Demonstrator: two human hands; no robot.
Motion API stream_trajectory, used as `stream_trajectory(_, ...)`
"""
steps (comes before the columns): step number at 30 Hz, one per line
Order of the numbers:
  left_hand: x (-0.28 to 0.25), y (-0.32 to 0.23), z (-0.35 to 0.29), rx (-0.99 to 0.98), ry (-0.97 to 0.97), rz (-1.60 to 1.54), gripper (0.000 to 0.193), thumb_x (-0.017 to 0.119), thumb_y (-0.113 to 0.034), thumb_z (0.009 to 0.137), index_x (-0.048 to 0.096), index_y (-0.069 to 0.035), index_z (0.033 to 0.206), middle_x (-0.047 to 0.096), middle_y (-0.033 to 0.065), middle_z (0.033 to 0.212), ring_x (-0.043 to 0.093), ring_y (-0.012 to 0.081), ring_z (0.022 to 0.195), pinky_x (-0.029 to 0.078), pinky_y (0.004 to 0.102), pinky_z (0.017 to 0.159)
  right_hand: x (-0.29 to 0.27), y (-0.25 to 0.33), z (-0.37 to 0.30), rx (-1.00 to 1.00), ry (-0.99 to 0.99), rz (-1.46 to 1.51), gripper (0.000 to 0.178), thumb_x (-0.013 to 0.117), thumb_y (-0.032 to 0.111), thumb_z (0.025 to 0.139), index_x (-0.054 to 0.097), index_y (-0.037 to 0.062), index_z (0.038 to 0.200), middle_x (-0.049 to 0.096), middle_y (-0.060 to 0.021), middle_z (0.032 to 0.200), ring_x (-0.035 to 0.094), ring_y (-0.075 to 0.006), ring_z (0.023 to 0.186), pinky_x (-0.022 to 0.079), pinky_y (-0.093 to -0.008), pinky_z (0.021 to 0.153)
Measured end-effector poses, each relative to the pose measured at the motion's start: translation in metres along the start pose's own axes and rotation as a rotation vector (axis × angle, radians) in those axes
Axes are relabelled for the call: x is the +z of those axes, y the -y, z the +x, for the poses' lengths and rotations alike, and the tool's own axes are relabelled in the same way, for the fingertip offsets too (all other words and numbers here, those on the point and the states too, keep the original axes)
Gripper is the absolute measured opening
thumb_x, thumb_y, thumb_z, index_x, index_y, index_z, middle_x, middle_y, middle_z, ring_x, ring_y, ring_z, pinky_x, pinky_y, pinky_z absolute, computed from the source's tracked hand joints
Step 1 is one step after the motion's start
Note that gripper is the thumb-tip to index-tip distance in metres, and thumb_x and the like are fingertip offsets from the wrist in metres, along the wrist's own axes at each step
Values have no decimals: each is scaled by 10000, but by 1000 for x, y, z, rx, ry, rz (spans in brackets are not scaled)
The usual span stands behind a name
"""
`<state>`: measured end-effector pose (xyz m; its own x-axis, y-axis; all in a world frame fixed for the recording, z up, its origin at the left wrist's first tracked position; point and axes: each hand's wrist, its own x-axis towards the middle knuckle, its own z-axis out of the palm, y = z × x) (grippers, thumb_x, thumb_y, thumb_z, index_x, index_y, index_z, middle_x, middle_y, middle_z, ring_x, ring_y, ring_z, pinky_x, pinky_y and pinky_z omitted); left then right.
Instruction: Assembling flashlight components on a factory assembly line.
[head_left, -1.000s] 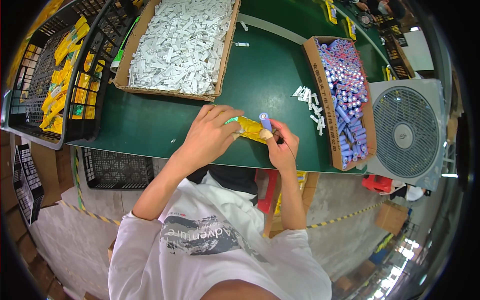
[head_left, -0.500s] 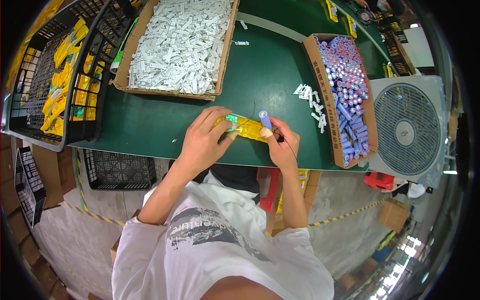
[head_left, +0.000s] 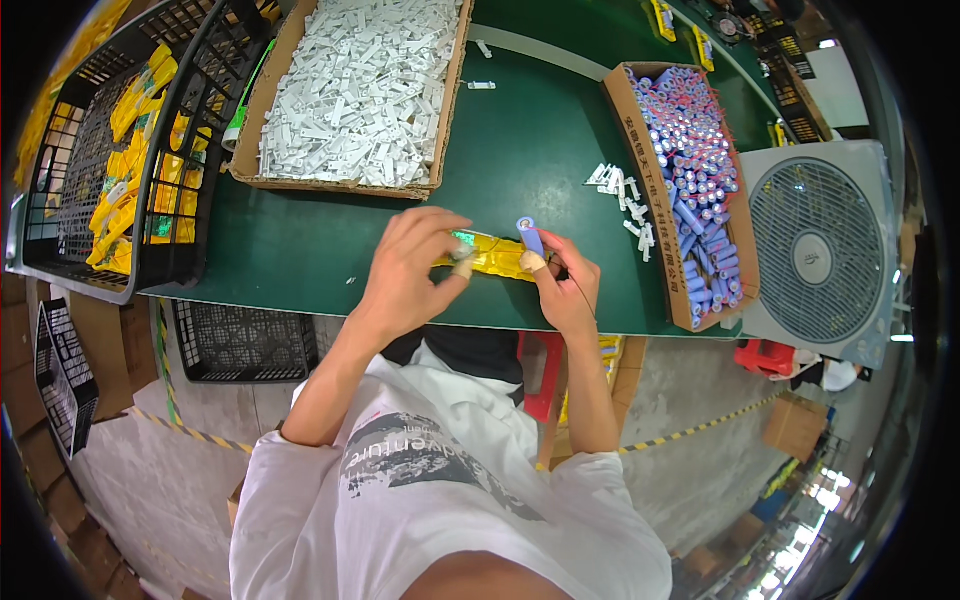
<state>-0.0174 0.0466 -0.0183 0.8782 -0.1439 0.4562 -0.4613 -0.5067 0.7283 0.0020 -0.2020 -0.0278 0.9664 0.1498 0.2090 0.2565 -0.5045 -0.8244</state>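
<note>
A yellow-wrapped battery pack (head_left: 497, 256) with a green end lies level just above the near edge of the green table. My left hand (head_left: 412, 268) is curled round its green end, thumb and fingertips close together there. At the other end, my right hand (head_left: 568, 290) pinches a purple cylindrical battery cell (head_left: 530, 238), tilted up, against the yellow pack. A fingertip of that hand has a tan covering. From the right hand hangs a thin dark wire. What the right hand's curled fingers hold underneath is hidden.
A cardboard box of white plastic pieces (head_left: 440, 150) stands at the far left, a box of purple cells (head_left: 655, 190) at the right. Loose white pieces (head_left: 635, 212) lie beside it. A black crate (head_left: 150, 262) holds yellow packs. A grey fan (head_left: 812, 255) stands far right.
My left fingers have shifted at the green end, and a thin tip seen there before no longer shows. The right hand keeps its hold on the purple cell.
</note>
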Motion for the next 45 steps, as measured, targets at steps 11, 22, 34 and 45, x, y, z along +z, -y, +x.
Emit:
stream_trajectory(11,-2,-5,-16,-206,-260,105,350,787,-48,806,678,-3,1137,662,175,1334,582,374,1230,453,463,1082,2,-5,-1,-47,43,-20,392,837,116,858,741,38,1231,800,-96,916,499,-109,496,426,-276,508)
stream_trajectory(22,-6,11,-12,-186,-280,63,150,783,-18,896,705,-16,1024,712,133,1208,657,334,1136,513,417,999,-1,-1,-2,-37,51,-34,395,836,126,867,740,35,1239,798,-91,936,510,-108,506,430,-273,506)
stream_trajectory(34,-7,2,-3,19,-12,107,207,826,-72,889,702,-9,1042,684,150,1223,679,278,1076,530,363,930,-7,6,0,-38,53,-43,372,812,158,900,741,79,1256,764,-80,873,572,-146,548,467,-298,547)
stream_trajectory(45,-12,-70,18,180,11,230,322,844,-127,862,691,-31,1129,696,139,1206,656,330,1126,529,457,954,-11,-8,-4,79,74,113,353,761,109,927,725,52,1273,776,-84,896,606,-100,619,487,-288,580)
